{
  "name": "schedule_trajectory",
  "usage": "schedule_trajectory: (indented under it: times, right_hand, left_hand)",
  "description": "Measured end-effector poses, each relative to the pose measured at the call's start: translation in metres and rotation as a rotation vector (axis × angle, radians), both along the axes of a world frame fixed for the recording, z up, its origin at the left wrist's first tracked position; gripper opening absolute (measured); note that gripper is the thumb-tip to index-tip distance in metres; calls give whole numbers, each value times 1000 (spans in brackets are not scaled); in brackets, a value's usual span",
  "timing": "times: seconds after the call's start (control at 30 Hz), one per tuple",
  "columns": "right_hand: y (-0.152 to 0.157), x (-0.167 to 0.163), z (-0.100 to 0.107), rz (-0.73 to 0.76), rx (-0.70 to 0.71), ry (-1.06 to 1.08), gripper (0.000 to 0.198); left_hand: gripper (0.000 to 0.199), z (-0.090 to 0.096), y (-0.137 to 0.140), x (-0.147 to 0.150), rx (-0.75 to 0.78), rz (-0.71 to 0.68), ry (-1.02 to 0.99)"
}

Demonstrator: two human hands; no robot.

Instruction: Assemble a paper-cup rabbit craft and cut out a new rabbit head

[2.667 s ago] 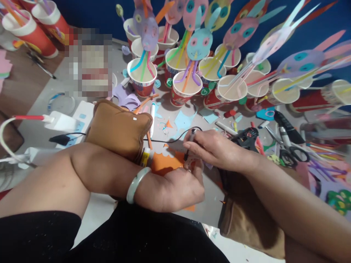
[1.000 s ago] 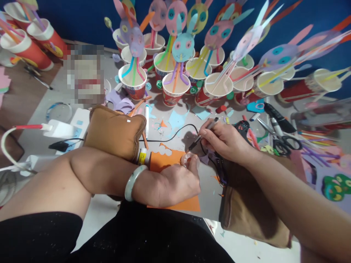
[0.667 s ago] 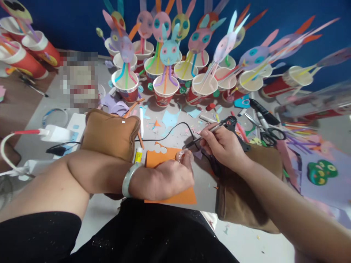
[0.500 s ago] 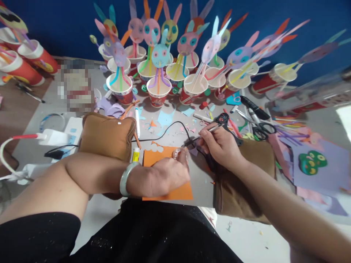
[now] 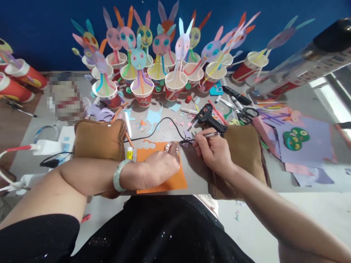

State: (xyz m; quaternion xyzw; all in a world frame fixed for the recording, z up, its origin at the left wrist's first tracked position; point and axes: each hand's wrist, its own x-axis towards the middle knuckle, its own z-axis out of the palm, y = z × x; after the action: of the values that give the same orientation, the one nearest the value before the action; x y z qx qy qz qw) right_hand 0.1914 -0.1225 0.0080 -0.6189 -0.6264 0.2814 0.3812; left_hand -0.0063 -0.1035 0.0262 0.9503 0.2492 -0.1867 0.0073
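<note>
My left hand (image 5: pixel 156 168) lies over a sheet of orange paper (image 5: pixel 171 182), its fingertips pressing a small round pale piece (image 5: pixel 167 146) against the sheet's upper edge. The fingers hide part of that piece. The orange sheet has scalloped cutouts at its upper left corner. In a pinch grip, my right hand (image 5: pixel 215 151) holds a slim pen (image 5: pixel 192 139), its tip pointing left, just right of the round piece. Behind my right hand lies a black glue gun (image 5: pixel 210 118). A yellow-labelled glue stick (image 5: pixel 129 153) is beside the sheet's left edge.
Paper cups (image 5: pixel 142 91) with rabbit-faced paper figures on coloured stems line the back. Brown cushions lie left (image 5: pixel 98 140) and right (image 5: pixel 244 153). Scissors (image 5: pixel 244 113), a marker (image 5: pixel 128 124) and paper scraps surround a black cord (image 5: pixel 156 128). A power strip (image 5: pixel 52 140) sits at left.
The view has swung right, so the scene sits further left. My right hand has drawn slightly back, uncovering more of the glue gun. The left hand still presses the round piece.
</note>
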Motion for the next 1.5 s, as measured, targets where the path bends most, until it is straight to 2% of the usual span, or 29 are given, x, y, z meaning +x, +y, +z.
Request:
schedule_trajectory:
  times: [0.17,0.5,0.7,0.9,1.03,1.27,1.5]
  right_hand:
    - [-17,-1,-5,-22,110,-169,40]
    - [-51,-11,-18,-76,269,-330,19]
    - [-66,-20,-23,-48,438,-358,6]
    - [-73,-27,-28,66,484,-356,13]
    - [-73,-29,-30,136,524,-319,14]
    - [-76,-31,-33,84,495,-366,11]
    - [-78,-42,-31,179,599,-526,13]
  left_hand:
    - [72,4,1,1,-22,21,17]
    - [68,9,3,3,-118,81,41]
    - [64,6,2,2,-102,95,-21]
    - [64,1,7,0,-89,59,-55]
    - [65,6,9,1,-123,71,-17]
    - [57,21,13,-1,-194,66,19]
    - [55,15,17,-6,-171,15,-6]
